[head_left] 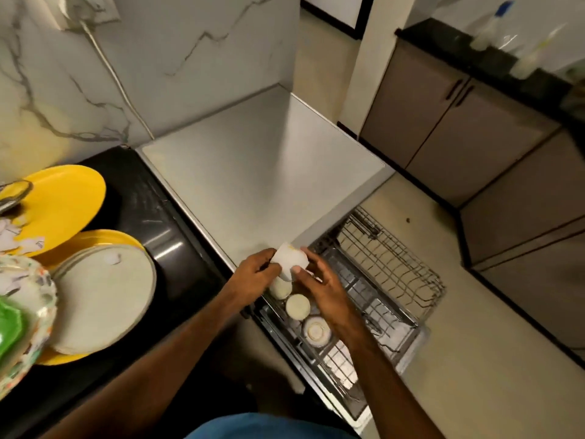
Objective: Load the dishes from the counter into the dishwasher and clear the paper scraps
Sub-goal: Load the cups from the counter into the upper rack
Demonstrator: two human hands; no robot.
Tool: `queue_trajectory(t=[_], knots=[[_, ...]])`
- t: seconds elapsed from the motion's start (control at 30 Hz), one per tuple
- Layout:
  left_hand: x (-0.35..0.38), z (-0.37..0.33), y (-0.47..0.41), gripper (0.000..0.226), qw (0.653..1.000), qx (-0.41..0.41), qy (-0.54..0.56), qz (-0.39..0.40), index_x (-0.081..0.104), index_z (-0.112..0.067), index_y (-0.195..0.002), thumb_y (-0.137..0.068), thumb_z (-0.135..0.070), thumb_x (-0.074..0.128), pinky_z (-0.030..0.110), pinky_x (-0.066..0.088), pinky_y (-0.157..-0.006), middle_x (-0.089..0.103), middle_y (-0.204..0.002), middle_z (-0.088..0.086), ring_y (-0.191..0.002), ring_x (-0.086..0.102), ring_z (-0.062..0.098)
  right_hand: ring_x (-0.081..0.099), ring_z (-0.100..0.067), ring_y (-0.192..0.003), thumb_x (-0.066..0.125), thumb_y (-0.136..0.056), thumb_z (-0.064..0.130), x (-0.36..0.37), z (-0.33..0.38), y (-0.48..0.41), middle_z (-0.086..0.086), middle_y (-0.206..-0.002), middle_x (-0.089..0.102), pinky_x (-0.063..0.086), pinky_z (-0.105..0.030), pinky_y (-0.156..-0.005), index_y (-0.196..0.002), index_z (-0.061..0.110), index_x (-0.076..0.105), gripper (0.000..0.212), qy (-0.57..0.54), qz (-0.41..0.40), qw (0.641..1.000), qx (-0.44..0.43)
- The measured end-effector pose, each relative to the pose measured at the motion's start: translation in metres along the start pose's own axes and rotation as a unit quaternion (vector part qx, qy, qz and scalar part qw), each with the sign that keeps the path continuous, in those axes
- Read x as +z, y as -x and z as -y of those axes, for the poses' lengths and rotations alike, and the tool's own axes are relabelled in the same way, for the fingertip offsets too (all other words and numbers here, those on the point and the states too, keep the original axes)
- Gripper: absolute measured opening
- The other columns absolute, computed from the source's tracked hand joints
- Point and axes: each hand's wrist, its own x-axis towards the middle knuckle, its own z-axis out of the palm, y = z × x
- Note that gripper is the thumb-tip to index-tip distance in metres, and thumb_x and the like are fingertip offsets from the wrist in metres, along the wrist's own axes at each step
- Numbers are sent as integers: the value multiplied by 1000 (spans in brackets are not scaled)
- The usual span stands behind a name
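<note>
White cup (289, 260) is held in the air btwn both grips, just past the front edge of the grey dishwasher top (259, 172) and over the near-left end of the pulled-out wire rack (380, 312). Left grip (257, 271) grasps it from the left w/ fingers curled on its wall. Right grip (318, 285) pinches it from the right, thumb on the lower side, forefinger along the upper side, other fingers loose.

Directly under the cup, a row of 3 upturned cups (297, 307) runs along the rack's left edge toward the person. To the right of that row the rack shows bare wires. A second wire basket (395, 258) sits beyond, nearer the floor side.

Cup is tilted, long axis slanting approx. from upper left to lower right. It's blurred, so can't tell which end is the mouth.

On the black surface (148, 223) at left: yellow plates (63, 201), grey plates (104, 296) overlapping them, patterned plates (28, 299) at the frame edge, and paper scraps (19, 237) on a yellow plate.
</note>
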Motion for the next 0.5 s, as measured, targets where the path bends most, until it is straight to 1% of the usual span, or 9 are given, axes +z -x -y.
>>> queue_trajectory(t=[0.03, 0.1, 0.2, 0.27, 0.3, 0.37, 0.4, 0.47, 0.5], knots=[[12, 2, -1, 35, 1000, -3, 6, 5, 72, -31, -105, -75, -43, 60, 45, 57, -83, 75, -95, -6, -89, 70, 18, 71, -22, -115, 85, -79, 50, -12, -3, 2, 4, -130, 69, 58, -54, -97, -132, 46, 63, 58, 0, 6, 1000, 9], [36, 3, -2, 34, 1000, -8, 4, 6, 71, -32, -106, -75, -43, 59, 42, 57, -85, 75, -99, -5, -92, 70, 17, 72, -22, -112, 87, -78, 47, -34, -9, 6, 2, -126, 72, 59, -53, -95, -128, 41, 66, 54, 4, 1, 1000, 19], [73, 5, -1, 37, 998, 19, -57, -4, 57, -33, -121, -85, -36, 66, 31, 53, -96, 69, -121, -8, -113, 65, 9, 72, -16, -107, 84, -83, 41, -70, -26, 12, 3, -121, 72, 61, -43, -92, -119, 41, 67, 39, 38, -41, 998, 20], [94, 12, -1, 45, 993, 35, -113, -26, 51, -29, -132, -92, -23, 69, 27, 48, -103, 62, -134, -8, -126, 59, 10, 69, -9, -104, 83, -83, 44, -90, -39, 17, 8, -118, 69, 61, -31, -82, -121, 40, 63, 43, 102, -66, 992, 15], [103, 19, 0, 48, 988, 33, -145, -30, 49, -25, -138, -94, -19, 68, 24, 45, -103, 60, -137, -6, -128, 57, 12, 65, -4, -102, 83, -84, 44, -100, -48, 18, 12, -116, 67, 57, -24, -77, -125, 37, 62, 47, 139, -74, 987, 12], [116, 31, 5, 57, 975, 10, -221, -6, 43, -20, -149, -95, -17, 64, 21, 39, -103, 55, -142, 1, -129, 55, 18, 60, 2, -99, 84, -83, 42, -117, -68, 19, 15, -112, 63, 53, -22, -74, -130, 31, 58, 55, 191, -81, 978, 26], [120, 38, 8, 62, 965, 7, -262, 13, 40, -19, -152, -95, -17, 63, 24, 38, -106, 51, -145, 4, -130, 53, 21, 60, 1, -99, 85, -81, 43, -123, -79, 18, 12, -113, 63, 55, -25, -77, -131, 28, 58, 59, 213, -84, 973, 36], [126, 53, 13, 67, 939, 31, -339, 45, 35, -16, -155, -93, -19, 62, 36, 37, -116, 42, -155, 8, -139, 45, 27, 64, -5, -98, 88, -74, 49, -132, -101, 16, 7, -115, 66, 60, -31, -80, -128, 24, 60, 66, 269, -86, 959, 42], [127, 59, 14, 69, 925, 45, -374, 57, 34, -17, -156, -92, -21, 61, 42, 36, -118, 38, -159, 7, -143, 41, 28, 65, -7, -97, 89, -71, 52, -136, -110, 13, 5, -115, 67, 60, -32, -79, -126, 23, 62, 68, 299, -83, 950, 45]])
